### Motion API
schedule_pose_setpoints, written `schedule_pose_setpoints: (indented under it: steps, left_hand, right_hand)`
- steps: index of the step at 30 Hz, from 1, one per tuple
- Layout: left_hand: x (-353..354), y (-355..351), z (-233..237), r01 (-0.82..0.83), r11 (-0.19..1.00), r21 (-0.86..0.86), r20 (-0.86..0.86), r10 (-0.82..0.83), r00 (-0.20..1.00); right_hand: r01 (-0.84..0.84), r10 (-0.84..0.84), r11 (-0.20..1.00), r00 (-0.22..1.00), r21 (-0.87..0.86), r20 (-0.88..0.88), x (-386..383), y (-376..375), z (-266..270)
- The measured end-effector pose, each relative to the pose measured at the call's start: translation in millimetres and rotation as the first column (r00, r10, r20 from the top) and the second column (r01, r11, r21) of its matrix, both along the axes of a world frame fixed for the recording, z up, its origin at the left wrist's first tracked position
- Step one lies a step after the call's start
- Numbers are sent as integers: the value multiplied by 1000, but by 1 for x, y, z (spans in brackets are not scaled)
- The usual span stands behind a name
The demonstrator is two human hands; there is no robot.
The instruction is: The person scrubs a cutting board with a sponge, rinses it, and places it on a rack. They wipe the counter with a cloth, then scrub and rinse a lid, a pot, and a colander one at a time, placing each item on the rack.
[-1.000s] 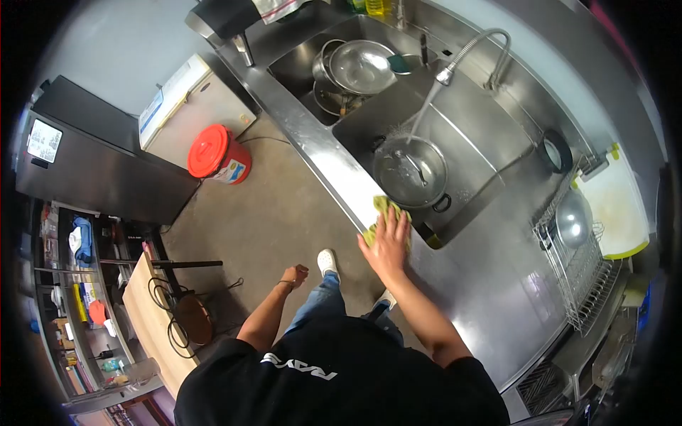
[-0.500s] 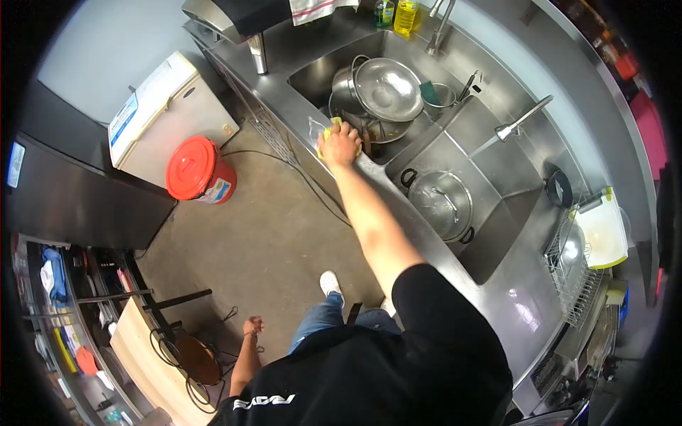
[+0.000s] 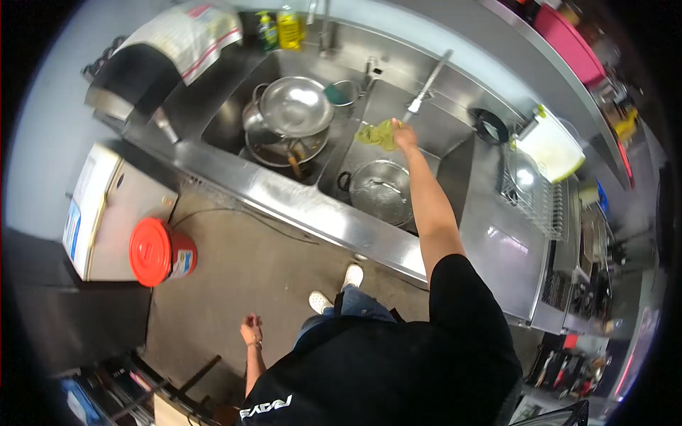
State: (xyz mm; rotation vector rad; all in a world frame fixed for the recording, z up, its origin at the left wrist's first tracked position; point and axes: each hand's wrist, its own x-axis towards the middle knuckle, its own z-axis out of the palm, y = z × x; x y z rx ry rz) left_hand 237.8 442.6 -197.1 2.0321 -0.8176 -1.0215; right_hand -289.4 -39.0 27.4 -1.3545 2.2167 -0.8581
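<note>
My right hand (image 3: 405, 135) grips one end of a yellow-green cloth (image 3: 378, 135), which hangs over the right sink basin just below the faucet (image 3: 414, 106). Beneath it in that basin sits a pot with a clear lid (image 3: 381, 192) and black handles. In the left basin, a metal bowl (image 3: 295, 106) rests on a steel pot (image 3: 257, 122), with a wide pan (image 3: 273, 157) under them. A green scouring pad (image 3: 334, 95) lies by a small strainer (image 3: 348, 92). Low beside my body hangs my left hand (image 3: 252, 329), fingers apart and holding nothing.
The steel counter edge (image 3: 320, 216) runs in front of me. At right stand a dish rack (image 3: 536, 202), a white cutting board (image 3: 550, 150) and a black pan (image 3: 490, 126). A red lidded bucket (image 3: 153, 252) is on the floor beside a white chest freezer (image 3: 117, 213).
My right hand has lifted the cloth off the counter's front edge and carried it right, over the right basin near the faucet. The view has turned and my feet have shifted.
</note>
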Motion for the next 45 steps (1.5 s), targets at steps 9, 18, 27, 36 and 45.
schedule_pose_setpoints:
  steps: [9,18,27,36,45]
  left_hand:
    - [-234,-338,259,669,496,-554,226,-684,694]
    - [-415,-497,189,900,350,-258,554,-710,435]
    - [-474,-525,191,349,830,-436,-448,-536,716]
    - [-415,-531,239,684,673,-280,-251,-739,625]
    - [-390,-556,222,562,735,-380,393,-422,817]
  right_hand:
    - [212,-83,977,309,16,947,-23,-11,-17]
    - [200,177,957,176,-212,968,-42,15,7]
    - [-45,-27,998,390,48,921,-71,48,-24]
    - [-408,259,904,284,-128,923,6,-4,-41]
    - [-293,291,956,926,-26,241,65,-21,-22]
